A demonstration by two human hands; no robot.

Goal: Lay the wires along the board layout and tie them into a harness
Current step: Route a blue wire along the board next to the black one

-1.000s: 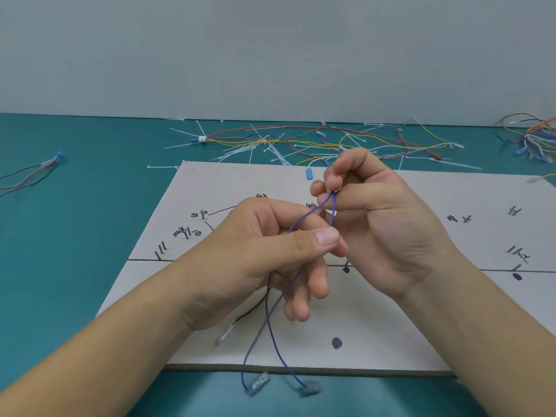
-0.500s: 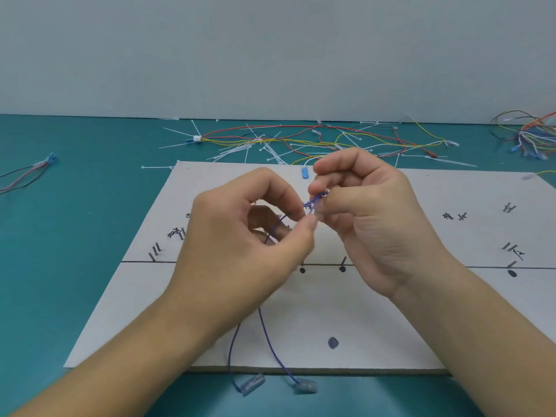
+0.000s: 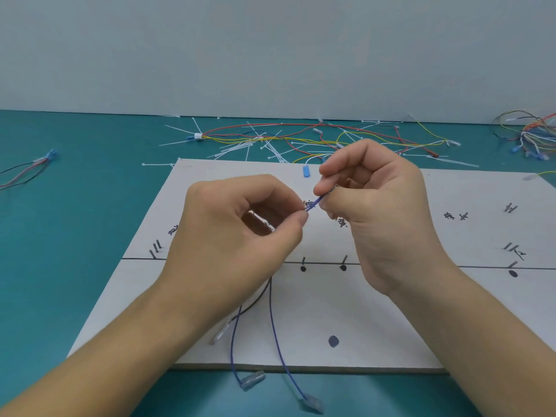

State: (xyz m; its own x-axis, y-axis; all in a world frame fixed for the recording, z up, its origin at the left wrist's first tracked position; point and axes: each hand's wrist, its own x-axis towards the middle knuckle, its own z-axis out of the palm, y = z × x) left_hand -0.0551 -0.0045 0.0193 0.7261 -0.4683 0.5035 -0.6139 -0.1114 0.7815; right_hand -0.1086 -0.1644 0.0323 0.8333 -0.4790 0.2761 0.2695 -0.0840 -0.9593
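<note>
Teal table point(image 3: 75, 224), white board point(image 3: 376, 320); left hand point(image 3: 237, 236), right hand point(image 3: 379, 206) pinch blue wire point(image 3: 314, 203)

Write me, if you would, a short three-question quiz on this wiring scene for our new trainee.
1. True or false: the left hand and the right hand both pinch the blue wire.
2. Where do the white cable ties lie relative to the board? A. nearer than it; B. beyond it, on the table; C. on its middle.
3. Fill in: the blue wire's two terminals lie past the board's ____ edge.

Key: 1 true; 2 B; 3 near.
</note>
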